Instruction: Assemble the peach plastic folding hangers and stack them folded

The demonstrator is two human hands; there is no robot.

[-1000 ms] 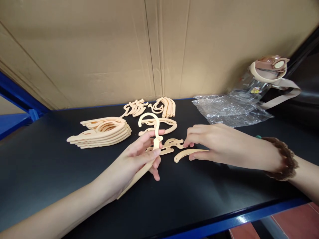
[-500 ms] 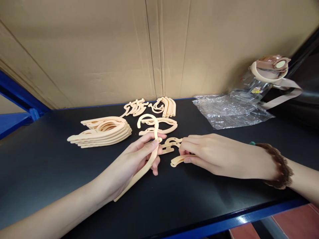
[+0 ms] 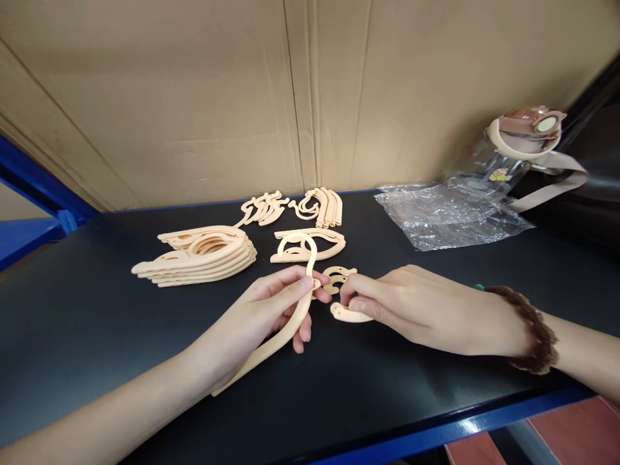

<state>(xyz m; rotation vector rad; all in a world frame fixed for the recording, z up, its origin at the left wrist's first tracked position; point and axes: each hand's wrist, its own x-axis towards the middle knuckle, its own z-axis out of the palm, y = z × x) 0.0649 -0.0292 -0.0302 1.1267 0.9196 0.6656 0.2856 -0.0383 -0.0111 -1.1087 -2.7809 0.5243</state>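
My left hand (image 3: 276, 300) pinches a cream plastic hanger hook (image 3: 312, 248) together with a curved hanger arm (image 3: 271, 349), which slants down past my palm. To its right, my right hand (image 3: 402, 310) grips a second hanger arm (image 3: 343, 314) between thumb and fingers. Its holed end points at my left hand, a small gap apart, and the rest is hidden under my fingers. Just behind the hands lie small flat curved pieces (image 3: 339, 274), partly covered. Farther back is a folded hanger (image 3: 334, 247).
A stack of folded hangers (image 3: 213, 258) sits on the black table (image 3: 87, 310) at left. Loose hooks (image 3: 265, 208) and arms (image 3: 330, 206) lie near the cardboard wall (image 3: 203, 97). Clear plastic bags (image 3: 450, 216) and a strapped water bottle (image 3: 526, 139) occupy the back right.
My right hand has turned the hanger arm so its holed face shows. My left hand, with hook and arm, has shifted slightly right and down.
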